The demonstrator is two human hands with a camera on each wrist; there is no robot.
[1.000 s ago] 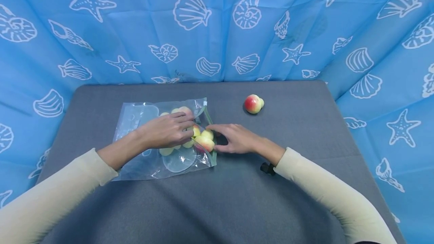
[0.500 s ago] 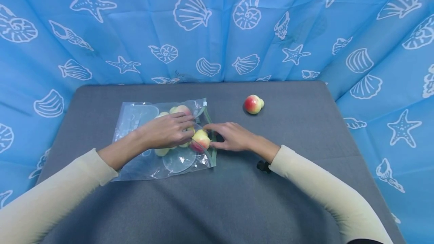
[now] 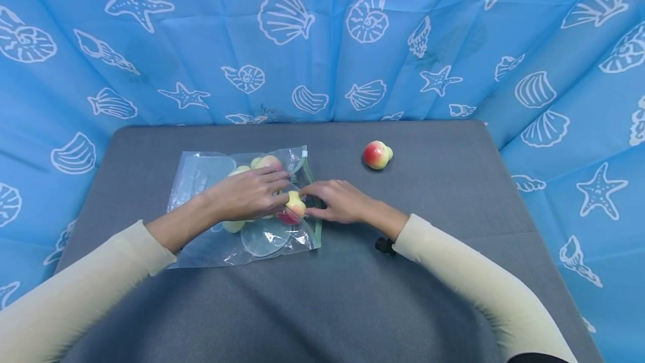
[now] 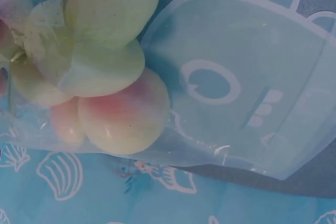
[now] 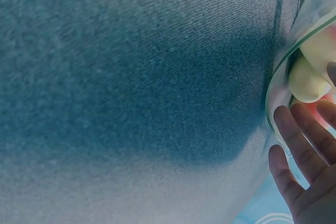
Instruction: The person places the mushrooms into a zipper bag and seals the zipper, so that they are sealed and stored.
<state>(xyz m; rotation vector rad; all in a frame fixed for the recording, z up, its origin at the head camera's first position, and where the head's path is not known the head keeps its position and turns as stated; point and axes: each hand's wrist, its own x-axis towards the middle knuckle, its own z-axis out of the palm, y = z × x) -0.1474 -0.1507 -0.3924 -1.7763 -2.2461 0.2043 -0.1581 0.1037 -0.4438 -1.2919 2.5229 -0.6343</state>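
A clear zip bag lies on the table with its green-edged mouth facing right. Inside are several pear-shaped, yellow and red fruits, partly covered by my left hand in the head view. That hand grips the bag's upper layer near the mouth, drawing it back. My right hand reaches into the opening, fingertips right at a yellow and red fruit just inside. In the right wrist view its fingers are spread and fairly straight.
One more red and yellow fruit lies outside the bag, towards the back right of the grey table. A blue curtain with white shells and starfish hangs behind and along the sides.
My right hand has moved left into the bag's mouth, and the fruit at its fingertips has slid deeper inside. Other fruits in the bag have shifted slightly left. My left hand stays put.
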